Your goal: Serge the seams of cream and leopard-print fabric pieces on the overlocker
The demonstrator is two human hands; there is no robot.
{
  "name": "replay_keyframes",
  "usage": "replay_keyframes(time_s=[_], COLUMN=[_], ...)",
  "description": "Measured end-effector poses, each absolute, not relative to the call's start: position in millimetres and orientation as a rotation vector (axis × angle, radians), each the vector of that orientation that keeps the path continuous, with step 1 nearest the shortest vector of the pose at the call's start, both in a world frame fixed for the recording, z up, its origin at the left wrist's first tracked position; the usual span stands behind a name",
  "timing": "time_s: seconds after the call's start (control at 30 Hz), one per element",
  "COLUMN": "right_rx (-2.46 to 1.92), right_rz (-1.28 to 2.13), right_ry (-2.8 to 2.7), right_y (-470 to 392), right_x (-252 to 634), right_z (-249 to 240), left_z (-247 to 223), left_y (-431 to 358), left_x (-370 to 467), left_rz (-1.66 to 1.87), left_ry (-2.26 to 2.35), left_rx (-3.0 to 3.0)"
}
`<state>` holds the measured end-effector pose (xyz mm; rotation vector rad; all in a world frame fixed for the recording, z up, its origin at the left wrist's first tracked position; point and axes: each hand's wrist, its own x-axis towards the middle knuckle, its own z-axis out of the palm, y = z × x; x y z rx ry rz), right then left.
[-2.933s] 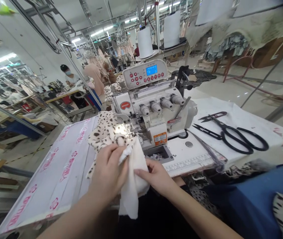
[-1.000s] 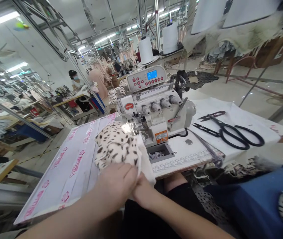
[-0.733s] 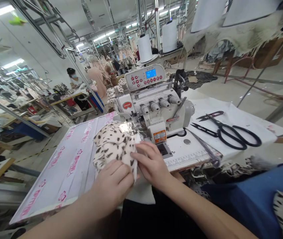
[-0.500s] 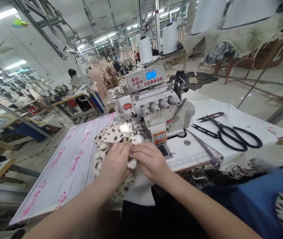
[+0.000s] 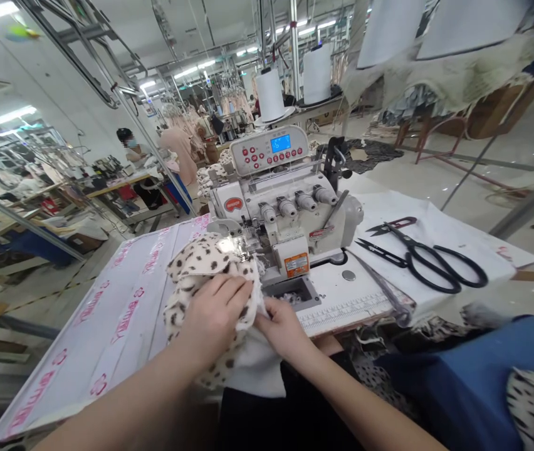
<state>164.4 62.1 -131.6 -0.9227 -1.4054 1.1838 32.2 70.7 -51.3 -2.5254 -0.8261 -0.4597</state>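
A cream fabric piece with dark spots (image 5: 187, 263) lies bunched at the needle area of a white overlock sewing machine (image 5: 286, 207). My left hand (image 5: 217, 313) is closed over the spotted fabric, just in front of the presser foot (image 5: 241, 250). Lower and to the right, my right hand (image 5: 283, 326) pinches the fabric's edge between thumb and fingers. The plain white underside (image 5: 260, 366) hangs over the table's front edge. Part of the held edge is hidden under my fingers.
Black scissors (image 5: 429, 257) and two small thread snippers (image 5: 384, 250) lie on white sheeting at the right. White thread cones (image 5: 271, 94) stand behind the machine. A co-worker (image 5: 130, 150) sits at the far left. Blue cloth (image 5: 464, 363) is at lower right.
My right hand has moved down and away from my left along the fabric edge. The dark-edged opening with scraps beside the machine now shows. The view has shifted slightly.
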Motion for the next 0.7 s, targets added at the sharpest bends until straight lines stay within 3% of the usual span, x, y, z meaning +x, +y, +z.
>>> replay_keyframes(time_s=[0.7], right_rx=[-1.138], right_rz=[1.021], right_ry=[-1.595], right_y=[68.9], right_x=[176.9], right_z=[-115.4], left_z=[-40.3], left_y=[109.3], left_x=[28.9], left_rz=[-0.411], left_ry=[-0.634], left_rx=[-2.399])
